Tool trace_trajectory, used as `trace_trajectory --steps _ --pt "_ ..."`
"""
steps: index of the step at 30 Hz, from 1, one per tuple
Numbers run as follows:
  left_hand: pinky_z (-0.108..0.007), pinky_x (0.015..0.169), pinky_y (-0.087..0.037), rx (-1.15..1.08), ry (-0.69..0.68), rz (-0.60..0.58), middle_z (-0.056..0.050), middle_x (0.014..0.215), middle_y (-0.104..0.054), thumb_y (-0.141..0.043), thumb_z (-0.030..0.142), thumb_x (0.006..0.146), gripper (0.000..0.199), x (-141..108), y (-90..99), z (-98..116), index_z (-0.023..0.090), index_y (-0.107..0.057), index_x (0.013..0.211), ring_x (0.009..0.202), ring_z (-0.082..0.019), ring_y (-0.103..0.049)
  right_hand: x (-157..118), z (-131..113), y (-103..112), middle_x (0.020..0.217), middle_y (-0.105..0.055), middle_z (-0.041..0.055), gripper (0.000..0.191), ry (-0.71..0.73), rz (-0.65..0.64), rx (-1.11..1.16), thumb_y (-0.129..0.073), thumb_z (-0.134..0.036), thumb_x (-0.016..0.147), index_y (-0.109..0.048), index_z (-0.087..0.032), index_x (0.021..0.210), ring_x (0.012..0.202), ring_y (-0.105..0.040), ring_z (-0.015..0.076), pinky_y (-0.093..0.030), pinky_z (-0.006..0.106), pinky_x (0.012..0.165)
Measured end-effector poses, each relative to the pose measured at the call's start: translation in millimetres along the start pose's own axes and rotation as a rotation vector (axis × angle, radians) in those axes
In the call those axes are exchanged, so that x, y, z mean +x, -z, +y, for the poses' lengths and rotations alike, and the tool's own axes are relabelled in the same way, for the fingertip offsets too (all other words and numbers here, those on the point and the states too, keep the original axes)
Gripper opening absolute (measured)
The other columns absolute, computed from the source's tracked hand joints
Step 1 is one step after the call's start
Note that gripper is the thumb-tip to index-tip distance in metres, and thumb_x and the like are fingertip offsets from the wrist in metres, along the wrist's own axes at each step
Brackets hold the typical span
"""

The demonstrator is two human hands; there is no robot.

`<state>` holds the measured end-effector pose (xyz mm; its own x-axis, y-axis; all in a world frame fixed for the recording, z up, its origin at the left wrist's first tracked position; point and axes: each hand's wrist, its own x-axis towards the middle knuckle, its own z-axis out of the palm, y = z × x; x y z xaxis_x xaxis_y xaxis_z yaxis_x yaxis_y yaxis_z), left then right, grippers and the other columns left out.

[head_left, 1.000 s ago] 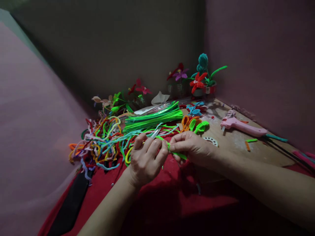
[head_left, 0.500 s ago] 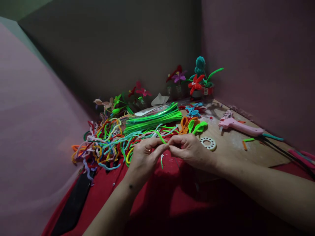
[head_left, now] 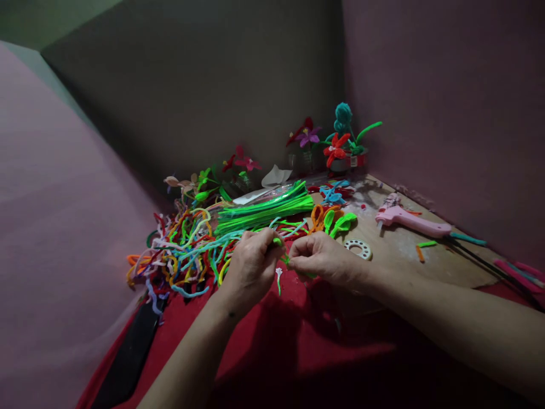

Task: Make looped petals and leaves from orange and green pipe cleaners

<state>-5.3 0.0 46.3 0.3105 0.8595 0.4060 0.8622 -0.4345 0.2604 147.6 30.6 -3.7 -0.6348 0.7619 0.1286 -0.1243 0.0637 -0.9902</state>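
Observation:
A green pipe cleaner [head_left: 285, 259] runs between my two hands above the red cloth. My left hand [head_left: 254, 262] is closed around one part of it, and a green end pokes out by the thumb. With thumb and forefinger, my right hand [head_left: 321, 257] pinches the other part; a bit of green shows under the fingers. Most of the pipe cleaner is hidden by the hands. Just below them lies a small white-topped piece with a green stem [head_left: 279, 278]. Green looped pipe-cleaner leaves [head_left: 340, 222] lie beyond my right hand.
Loose coloured pipe cleaners [head_left: 187, 250] heap at the left, with a green bundle [head_left: 268, 207] behind. A pink glue gun [head_left: 413, 220] and a white ring with holes [head_left: 358, 248] lie right. Pipe-cleaner flowers [head_left: 336, 149] stand at the back. A black flat object [head_left: 128, 358] lies front left.
My left hand has turned and curled into a tighter grip, moving slightly away from my right hand. The green pipe cleaner, upright above the fingertips before, now stretches between the hands.

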Motion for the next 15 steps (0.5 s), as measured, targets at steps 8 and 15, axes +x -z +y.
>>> trace_trajectory --steps 8,15 --pt "-0.03 0.078 -0.037 0.006 0.007 0.595 -0.002 0.08 -0.058 -0.057 0.023 0.076 0.008 20.3 22.8 -25.8 0.02 -0.058 0.083 0.078 -0.015 -0.052 4.4 2.6 3.5 0.043 -0.052 -0.0033 0.014 0.012 0.089 0.099 -0.057 -0.017 0.066 -0.051 -0.015 0.054 0.039 -0.044 0.0066 -0.033 0.02 0.042" --pt "-0.022 0.051 -0.037 -0.879 0.45 -0.078 0.001 0.064 -0.055 -0.063 0.031 0.071 0.02 1.4 -16.7 -15.3 0.014 -0.062 0.08 0.054 -0.009 -0.045 6.7 6.4 4.4 0.047 -0.051 -0.0023 0.018 0.096 0.23 0.005 -0.054 -0.02 0.072 -0.053 -0.014 0.055 0.042 -0.043 0.0066 -0.034 0.021 0.046"
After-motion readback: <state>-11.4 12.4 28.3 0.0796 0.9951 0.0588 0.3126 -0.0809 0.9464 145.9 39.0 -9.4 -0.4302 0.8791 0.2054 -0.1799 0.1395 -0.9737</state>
